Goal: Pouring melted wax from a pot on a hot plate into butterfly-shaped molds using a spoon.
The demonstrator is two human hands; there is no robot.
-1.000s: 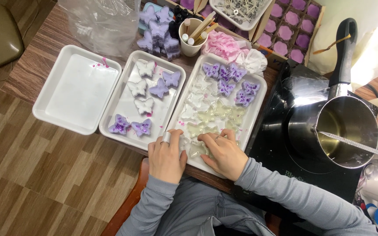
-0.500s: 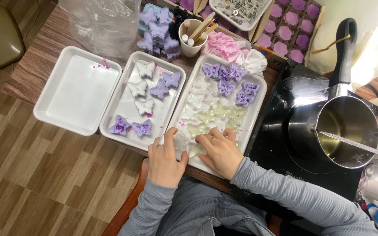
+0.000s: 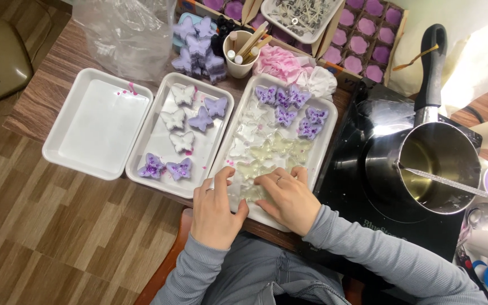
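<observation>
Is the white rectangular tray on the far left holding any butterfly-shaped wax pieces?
No, the white rectangular tray on the far left holds no butterflies, only a few small pink specks near its upper edge.

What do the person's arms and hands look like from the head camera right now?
Both arms wear long, ribbed grey sleeves reaching to the wrists. The hands are bare, without gloves. The left hand has a thin ring on one finger, and the right hand also carries a slim ring. No watch or bracelet shows.

Clear butterfly mould [image 3: 248, 193]: translucent, faintly yellowish, lying flat at the near end of the white tray [image 3: 324, 131], lower centre of frame. Both hands' fingertips rest on it. More clear and pale yellow butterflies [image 3: 272, 148] lie flat just beyond, purple glittered butterflies [image 3: 289, 107] at the tray's far end.
</observation>
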